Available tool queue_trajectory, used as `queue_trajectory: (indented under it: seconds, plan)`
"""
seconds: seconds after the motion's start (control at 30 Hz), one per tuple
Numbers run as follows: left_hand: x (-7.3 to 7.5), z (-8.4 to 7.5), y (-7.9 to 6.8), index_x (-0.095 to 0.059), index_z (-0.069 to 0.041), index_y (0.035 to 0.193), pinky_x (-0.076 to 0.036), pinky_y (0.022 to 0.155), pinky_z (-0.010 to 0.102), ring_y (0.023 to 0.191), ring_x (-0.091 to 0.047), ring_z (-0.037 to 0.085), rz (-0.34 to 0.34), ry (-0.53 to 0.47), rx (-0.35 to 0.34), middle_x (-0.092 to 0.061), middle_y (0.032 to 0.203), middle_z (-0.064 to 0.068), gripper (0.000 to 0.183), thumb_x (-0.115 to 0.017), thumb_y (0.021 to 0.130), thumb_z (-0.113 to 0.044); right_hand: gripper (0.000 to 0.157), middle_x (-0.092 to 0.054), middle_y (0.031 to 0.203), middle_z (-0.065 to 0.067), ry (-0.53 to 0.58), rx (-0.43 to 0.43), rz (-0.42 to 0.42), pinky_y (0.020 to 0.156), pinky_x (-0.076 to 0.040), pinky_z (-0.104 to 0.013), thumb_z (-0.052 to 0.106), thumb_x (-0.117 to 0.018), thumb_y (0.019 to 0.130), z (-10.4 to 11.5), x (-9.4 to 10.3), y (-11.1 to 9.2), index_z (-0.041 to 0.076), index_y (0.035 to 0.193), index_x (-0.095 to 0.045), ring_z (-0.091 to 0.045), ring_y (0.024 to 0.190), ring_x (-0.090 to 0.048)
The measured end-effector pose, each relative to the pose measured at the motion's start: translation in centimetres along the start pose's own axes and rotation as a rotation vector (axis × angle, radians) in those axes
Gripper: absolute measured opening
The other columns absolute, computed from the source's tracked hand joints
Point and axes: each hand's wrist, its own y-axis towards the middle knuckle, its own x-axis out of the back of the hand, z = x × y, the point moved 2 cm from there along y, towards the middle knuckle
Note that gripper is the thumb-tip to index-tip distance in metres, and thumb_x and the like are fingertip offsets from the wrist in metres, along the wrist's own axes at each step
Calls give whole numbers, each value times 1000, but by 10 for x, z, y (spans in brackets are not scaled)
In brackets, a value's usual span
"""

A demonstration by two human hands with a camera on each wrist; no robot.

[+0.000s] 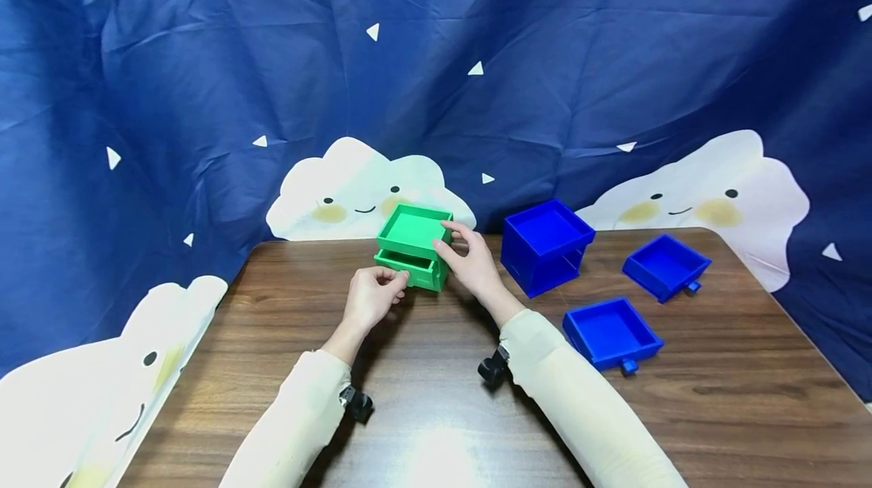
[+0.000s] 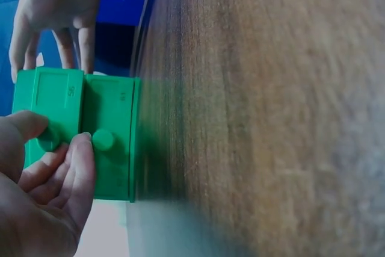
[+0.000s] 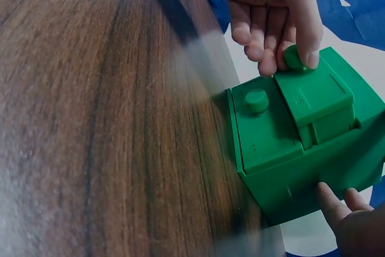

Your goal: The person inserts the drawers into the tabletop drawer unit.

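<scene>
A small green cabinet [image 1: 415,226] with two drawers stands at the back of the table. Its upper drawer [image 3: 319,91] sticks partly out, while the lower drawer [image 3: 266,130] sits flush. My left hand [image 1: 373,295] pinches the round knob [image 2: 48,141] of the upper drawer between thumb and fingers. Against the cabinet's right side rest the fingertips of my right hand [image 1: 473,261], its fingers fairly straight. The lower knob [image 2: 103,140] stands free beside my left fingertips.
To the right stands a blue cabinet shell [image 1: 545,250] with an open front. Two blue drawers lie on the wooden table [image 1: 436,382]: one farther back [image 1: 666,265], one nearer [image 1: 613,333]. A blue curtain [image 1: 436,79] with white clouds hangs behind the table.
</scene>
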Motion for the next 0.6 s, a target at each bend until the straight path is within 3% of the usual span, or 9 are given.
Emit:
queue_trajectory:
  seconds: [0.4,0.6]
  plan:
    - [-4,-1,7,-81,-2,93,-55,59,23,59,-69,11,3,6,-1,-78,75,12,25,-77,100,-26,53,-52,151,-25,4,0,-10,116,-48,-59,34,-72,104,-1,-1,0,18,153,-60,-43,139,-61]
    - [-6,-2,9,-81,-2,94,-55,58,24,60,-71,18,-1,-2,8,-77,74,12,26,-77,99,-27,51,-53,149,-24,7,10,-17,115,-49,-60,35,-72,104,0,-1,1,18,152,-61,-43,137,-61]
